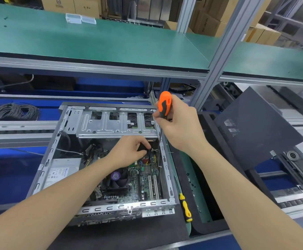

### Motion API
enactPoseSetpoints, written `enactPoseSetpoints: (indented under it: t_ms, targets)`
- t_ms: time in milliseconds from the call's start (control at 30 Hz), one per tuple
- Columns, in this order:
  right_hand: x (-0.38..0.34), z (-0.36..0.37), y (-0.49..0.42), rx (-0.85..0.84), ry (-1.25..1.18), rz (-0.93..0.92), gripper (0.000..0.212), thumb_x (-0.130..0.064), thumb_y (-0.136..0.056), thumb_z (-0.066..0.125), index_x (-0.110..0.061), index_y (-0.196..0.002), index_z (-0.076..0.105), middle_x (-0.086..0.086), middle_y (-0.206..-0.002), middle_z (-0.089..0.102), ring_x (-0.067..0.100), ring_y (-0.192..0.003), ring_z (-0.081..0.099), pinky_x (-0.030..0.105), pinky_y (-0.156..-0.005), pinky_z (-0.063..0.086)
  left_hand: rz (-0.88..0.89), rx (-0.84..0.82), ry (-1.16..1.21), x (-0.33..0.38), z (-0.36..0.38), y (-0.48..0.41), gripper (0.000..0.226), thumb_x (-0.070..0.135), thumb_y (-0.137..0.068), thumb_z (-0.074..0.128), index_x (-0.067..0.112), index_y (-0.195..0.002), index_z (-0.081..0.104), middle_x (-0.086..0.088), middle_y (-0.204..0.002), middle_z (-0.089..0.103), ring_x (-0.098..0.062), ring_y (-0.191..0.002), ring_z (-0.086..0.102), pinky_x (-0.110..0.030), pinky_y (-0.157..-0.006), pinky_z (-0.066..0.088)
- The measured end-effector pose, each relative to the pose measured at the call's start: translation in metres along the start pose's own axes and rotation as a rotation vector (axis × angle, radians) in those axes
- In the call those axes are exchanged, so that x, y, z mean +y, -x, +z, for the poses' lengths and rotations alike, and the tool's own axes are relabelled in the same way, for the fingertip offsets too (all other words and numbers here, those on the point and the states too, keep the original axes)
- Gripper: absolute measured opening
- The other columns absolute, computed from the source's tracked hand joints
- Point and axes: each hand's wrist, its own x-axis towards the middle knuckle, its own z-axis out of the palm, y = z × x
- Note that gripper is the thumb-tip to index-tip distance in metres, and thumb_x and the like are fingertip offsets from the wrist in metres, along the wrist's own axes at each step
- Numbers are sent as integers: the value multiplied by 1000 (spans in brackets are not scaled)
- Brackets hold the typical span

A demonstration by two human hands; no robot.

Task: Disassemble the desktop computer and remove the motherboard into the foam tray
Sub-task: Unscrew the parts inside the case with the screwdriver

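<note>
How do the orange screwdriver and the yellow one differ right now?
The orange screwdriver is gripped by the right hand, near upright, shaft pointing down into the computer case. The yellow screwdriver lies flat and unheld beside the case. Handle colour differs: orange versus yellow. Both have black grip sections and long thin shafts.

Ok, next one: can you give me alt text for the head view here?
Seen from above, a person's right hand grips an orange-handled screwdriver upright, its shaft reaching down inside an open desktop case, while the left hand pinches a black cable above the motherboard. A yellow-handled screwdriver lies just right of the case.
</note>
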Motion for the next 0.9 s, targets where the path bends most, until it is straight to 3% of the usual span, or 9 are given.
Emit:
enactPoseSetpoints:
  t_ms: [133, 267, 367, 467, 533, 633, 900]
  targets:
    - [-5, -6, -3, 10, -8, 11, 19, -12, -92, 70, -22, -105, 59, -19, -96, 71, -1, -86, 69, 7, -73, 48, -34, -51, -51, -9, 7, 6, 14, 24, -90, 74, 36, -97, 73, 7, -53, 46, -4, -50, 49, -16, -51, 36]
    - [-10, -12, -3, 31, -44, 8, 18, -11, -92, 70, -18, -104, 60, -16, -94, 73, 1, -86, 70, 23, -81, 57, -52, -90, -86, -13, 12, 7, 10, 34, -89, 75, 42, -94, 70, 6, -52, 47, -5, -48, 48, -19, -47, 29]
    - [-17, -20, -2, 67, -96, 6, 18, -14, -92, 71, -20, -106, 62, -11, -95, 75, 7, -86, 72, 35, -88, 59, -72, -130, -162, -17, 15, 9, 16, 46, -84, 78, 45, -99, 72, 8, -52, 50, -4, -47, 49, -24, -48, 33]
    - [-23, -27, -3, 74, -149, 13, 22, -13, -90, 74, -20, -109, 64, -11, -96, 75, 4, -87, 72, 36, -88, 60, -86, -142, -235, -20, 19, 10, 27, 55, -79, 82, 45, -103, 76, 15, -51, 45, 0, -48, 47, -22, -48, 35]
    - [-25, -31, -4, 74, -188, 16, 26, -10, -89, 74, -19, -110, 64, -11, -97, 76, 2, -87, 73, 36, -89, 61, -91, -154, -270, -21, 21, 10, 30, 60, -77, 81, 46, -103, 76, 16, -61, 54, 0, -56, 50, -23, -52, 38]
    - [-26, -35, -5, 79, -236, 19, 28, -7, -87, 74, -18, -111, 64, -10, -94, 77, 4, -87, 74, 38, -88, 62, -101, -170, -292, -21, 23, 10, 35, 66, -75, 79, 47, -104, 75, 12, -98, 70, -11, -79, 62, -27, -66, 44]
    - [-21, -38, -7, 79, -289, 25, 30, -7, -86, 75, -20, -110, 64, -9, -92, 77, 9, -87, 75, 41, -87, 62, -108, -185, -288, -22, 24, 10, 24, 64, -81, 76, 40, -87, 77, 32, -64, 54, 7, -53, 51, -21, -54, 37]
